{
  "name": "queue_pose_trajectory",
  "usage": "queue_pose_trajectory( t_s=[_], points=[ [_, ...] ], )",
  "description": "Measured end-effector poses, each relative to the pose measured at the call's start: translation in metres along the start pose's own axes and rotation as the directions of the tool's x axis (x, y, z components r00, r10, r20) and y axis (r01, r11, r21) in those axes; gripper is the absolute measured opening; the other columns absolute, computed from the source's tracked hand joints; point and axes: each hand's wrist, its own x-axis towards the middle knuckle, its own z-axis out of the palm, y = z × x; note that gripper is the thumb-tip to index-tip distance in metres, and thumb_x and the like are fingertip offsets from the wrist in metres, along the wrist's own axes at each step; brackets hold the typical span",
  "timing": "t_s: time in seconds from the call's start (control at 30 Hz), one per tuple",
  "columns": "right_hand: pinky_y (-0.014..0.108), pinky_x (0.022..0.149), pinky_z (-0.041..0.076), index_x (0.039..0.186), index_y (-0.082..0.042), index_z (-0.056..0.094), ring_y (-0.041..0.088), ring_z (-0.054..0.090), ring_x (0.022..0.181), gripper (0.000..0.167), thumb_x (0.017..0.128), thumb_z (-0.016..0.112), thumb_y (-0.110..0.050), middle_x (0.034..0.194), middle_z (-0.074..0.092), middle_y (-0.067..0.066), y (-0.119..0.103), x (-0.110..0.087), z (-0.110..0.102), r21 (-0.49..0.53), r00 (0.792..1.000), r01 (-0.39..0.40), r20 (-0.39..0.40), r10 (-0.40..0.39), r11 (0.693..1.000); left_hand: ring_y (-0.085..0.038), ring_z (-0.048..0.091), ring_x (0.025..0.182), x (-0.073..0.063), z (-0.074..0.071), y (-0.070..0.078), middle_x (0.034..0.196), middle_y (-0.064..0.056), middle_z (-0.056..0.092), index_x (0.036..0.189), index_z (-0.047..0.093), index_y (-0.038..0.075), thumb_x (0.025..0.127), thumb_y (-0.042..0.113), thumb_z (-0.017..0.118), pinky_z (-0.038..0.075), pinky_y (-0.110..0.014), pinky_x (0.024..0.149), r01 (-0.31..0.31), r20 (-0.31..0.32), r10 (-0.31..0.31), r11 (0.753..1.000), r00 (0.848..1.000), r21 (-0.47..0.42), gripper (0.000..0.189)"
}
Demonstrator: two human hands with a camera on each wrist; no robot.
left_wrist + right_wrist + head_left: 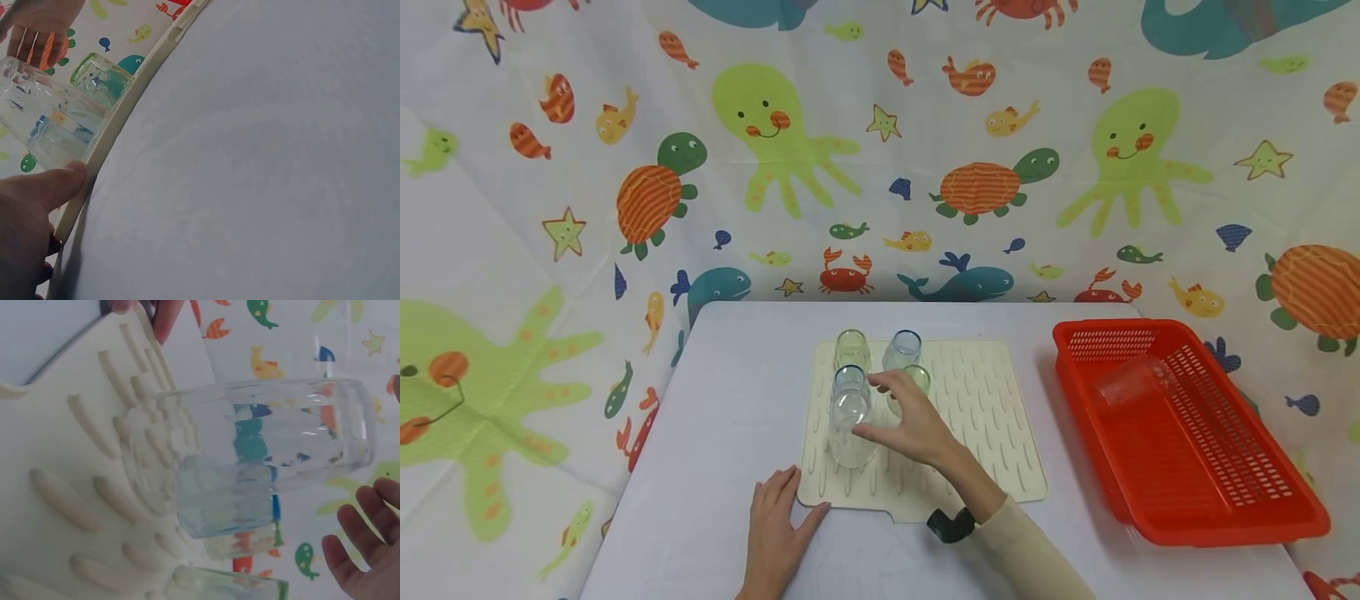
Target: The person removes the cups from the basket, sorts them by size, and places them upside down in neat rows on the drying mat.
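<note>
My right hand [910,421] curves beside a tall clear glass [852,442], thumb and fingers spread apart and holding nothing. The right wrist view shows its fingers [369,531] away from the glass. This glass stands upside down on a cream ridged drying mat [970,417], thick base up. Just behind it is a blue-rimmed glass [848,377]. A green-rimmed glass [917,377] is partly hidden by my right hand. My left hand [775,521] lies at the mat's front left corner, thumb [59,184] on the front edge and fingers along the left side.
Another blue-rimmed glass [902,350] and a yellow-green glass [852,354] stand at the mat's back left. To the right, a red plastic basket [1105,458] has a clear glass [1131,382] lying in it. Behind the white table [722,400] hangs a sea-animal curtain [880,167].
</note>
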Motion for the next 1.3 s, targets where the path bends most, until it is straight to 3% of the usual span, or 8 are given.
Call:
queue_pose_trajectory(
  t_s=[0.17,0.43,0.87,1.3],
  points=[
    [0.038,0.101,0.057,0.140,-0.020,0.054,0.015,0.057,0.121,0.068,0.082,0.080,-0.043,0.135,0.056,-0.003,-0.003,-0.001,-0.010,-0.047,0.999,0.030,-0.031,-0.031,0.998,-0.041,0.048,0.134,0.000,0.001,-0.003,0.136,-0.018,0.061,0.131,0.061,-0.005,0.078,0.037,0.085,0.029,-0.064,0.118,0.014,-0.009,-0.014,1.000,1.000,-0.006,0.072],
    [0.046,0.108,0.053,0.140,-0.018,0.054,0.018,0.054,0.129,0.069,0.081,0.081,-0.042,0.137,0.056,-0.001,-0.007,-0.002,-0.030,-0.098,0.992,0.096,-0.075,-0.103,0.991,-0.038,0.046,0.138,0.003,0.002,-0.005,0.138,-0.017,0.060,0.132,0.060,-0.003,0.077,0.036,0.086,0.028,-0.059,0.121,0.053,0.013,-0.053,0.998,0.999,-0.025,0.072],
    [0.052,0.108,0.052,0.142,-0.017,0.053,0.021,0.051,0.131,0.070,0.082,0.080,-0.041,0.139,0.054,0.002,-0.007,-0.013,-0.068,-0.188,0.989,0.083,-0.104,-0.104,0.979,-0.036,0.043,0.143,0.007,0.002,-0.007,0.143,-0.014,0.056,0.137,0.057,-0.002,0.080,0.039,0.083,0.032,-0.051,0.121,0.063,0.065,-0.064,0.998,0.996,0.017,0.074],
    [0.055,0.101,0.056,0.142,-0.014,0.054,0.025,0.055,0.126,0.070,0.081,0.081,-0.035,0.141,0.056,0.007,0.003,-0.017,-0.113,-0.240,0.977,0.009,-0.206,-0.060,0.971,-0.035,0.040,0.145,0.010,0.000,-0.007,0.145,-0.014,0.054,0.139,0.055,-0.001,0.081,0.038,0.083,0.030,-0.051,0.123,0.108,0.109,-0.108,0.994,0.988,0.005,0.075]
  ],
)
